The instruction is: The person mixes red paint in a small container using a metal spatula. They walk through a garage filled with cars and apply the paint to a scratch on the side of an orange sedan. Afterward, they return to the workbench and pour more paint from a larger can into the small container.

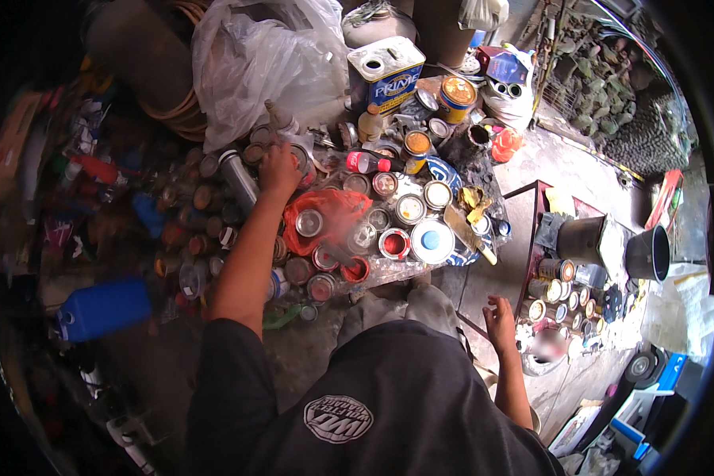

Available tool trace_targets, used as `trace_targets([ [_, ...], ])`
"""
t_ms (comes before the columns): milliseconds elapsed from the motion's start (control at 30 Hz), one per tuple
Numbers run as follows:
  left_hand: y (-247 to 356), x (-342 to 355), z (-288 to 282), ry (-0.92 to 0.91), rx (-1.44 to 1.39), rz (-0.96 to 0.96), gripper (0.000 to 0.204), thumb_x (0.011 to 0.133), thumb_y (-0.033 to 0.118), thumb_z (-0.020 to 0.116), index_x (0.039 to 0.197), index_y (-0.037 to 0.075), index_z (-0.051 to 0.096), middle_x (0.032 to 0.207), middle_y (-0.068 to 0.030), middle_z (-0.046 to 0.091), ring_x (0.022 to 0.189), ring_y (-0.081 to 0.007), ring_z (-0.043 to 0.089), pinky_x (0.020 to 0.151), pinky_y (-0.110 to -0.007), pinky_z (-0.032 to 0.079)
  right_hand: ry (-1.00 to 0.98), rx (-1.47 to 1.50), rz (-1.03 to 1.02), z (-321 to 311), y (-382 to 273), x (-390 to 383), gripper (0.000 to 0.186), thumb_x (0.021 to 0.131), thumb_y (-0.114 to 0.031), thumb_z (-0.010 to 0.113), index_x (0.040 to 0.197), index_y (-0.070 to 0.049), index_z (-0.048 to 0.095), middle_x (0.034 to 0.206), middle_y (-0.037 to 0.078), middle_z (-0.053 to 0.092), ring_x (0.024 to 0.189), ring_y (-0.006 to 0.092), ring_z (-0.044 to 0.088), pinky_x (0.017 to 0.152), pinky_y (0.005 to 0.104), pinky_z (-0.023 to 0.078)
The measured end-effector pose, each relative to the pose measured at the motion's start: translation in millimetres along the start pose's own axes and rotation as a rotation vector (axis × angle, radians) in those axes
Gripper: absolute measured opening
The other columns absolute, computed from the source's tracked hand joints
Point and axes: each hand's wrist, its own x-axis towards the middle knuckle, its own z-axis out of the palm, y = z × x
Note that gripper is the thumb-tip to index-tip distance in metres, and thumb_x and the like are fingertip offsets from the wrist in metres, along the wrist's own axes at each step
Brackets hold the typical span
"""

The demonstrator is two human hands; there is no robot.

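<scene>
My left hand [280, 168] reaches across the crowded table with its fingers closed at the side of a small paint can [302, 161]. Just beyond that hand, a bottle [281, 117] stands among the cans. To its left leans a dark cylindrical canister [238, 179]. Nearer to me lies a crumpled orange-red plastic bag [337, 208] with a lidded can [309, 223] on it. Around it are several small paint cans, among them an open one with red paint [393, 244]. My right hand [499, 324] hangs empty at my right side, fingers apart.
A large rectangular tin [385, 79] and clear plastic bags [270, 63] stand at the back. A flat brush [470, 232] lies near the right edge. A blue jerrycan [107, 308] is at left. More cans [558, 270] and a black bucket [648, 254] are at right.
</scene>
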Motion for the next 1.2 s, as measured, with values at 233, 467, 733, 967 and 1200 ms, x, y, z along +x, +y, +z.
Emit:
trace_targets([
  [233,15.2,-47.0,-60.8,0.250,-0.255,0.158,0.052,0.083,0.024,0.075,0.130,0.011,0.058,0.117,-0.0167,0.058,0.111,-0.0398,0.056,0.099,-0.053,0.046,0.023,0.039,0.050,38.6,-0.3,-46.8,0.032,0.093,-0.009,0.070,0.124,-0.003,0.062,0.112,0.018,0.066,0.087,0.0296,0.068,0.080,0.0400,0.054],
  [467,47.8,-198.0,-64.7,0.240,-0.669,0.180,0.041,0.081,0.022,0.080,0.109,0.008,0.054,0.112,-0.0133,0.059,0.109,-0.0381,0.056,0.097,-0.053,0.043,-0.070,0.030,0.041,65.0,-32.2,-54.0,0.031,0.094,-0.010,0.069,0.123,-0.003,0.063,0.114,0.017,0.067,0.091,0.0332,0.068,0.080,0.0408,0.055],
  [733,68.4,-295.3,35.6,0.105,-0.466,0.226,0.038,0.073,0.020,0.089,0.098,0.010,0.062,0.138,-0.0122,0.057,0.120,-0.0372,0.052,0.102,-0.051,0.042,-0.149,-0.018,-0.043,60.7,-59.3,-48.2,0.029,0.093,-0.012,0.069,0.121,-0.004,0.063,0.116,0.020,0.064,0.101,0.0429,0.067,0.085,0.0483,0.055],
  [967,75.6,-296.0,25.3,0.248,-0.644,0.066,0.035,0.075,0.018,0.089,0.094,0.010,0.061,0.136,-0.0130,0.057,0.124,-0.0377,0.051,0.103,-0.052,0.041,-0.157,0.009,-0.073,47.8,-76.3,-47.5,0.029,0.093,-0.011,0.070,0.120,-0.004,0.063,0.113,0.017,0.064,0.098,0.0414,0.067,0.085,0.0474,0.055],
  [1200,43.8,-324.9,-6.6,0.252,-0.721,-0.102,0.032,0.081,0.018,0.087,0.092,0.007,0.060,0.140,-0.0151,0.054,0.130,-0.0368,0.047,0.107,-0.051,0.038,-0.299,0.114,-0.549,114.6,-232.1,32.9,0.037,0.092,-0.014,0.071,0.128,-0.006,0.062,0.115,0.017,0.062,0.106,0.0401,0.066,0.087,0.0483,0.055],
])
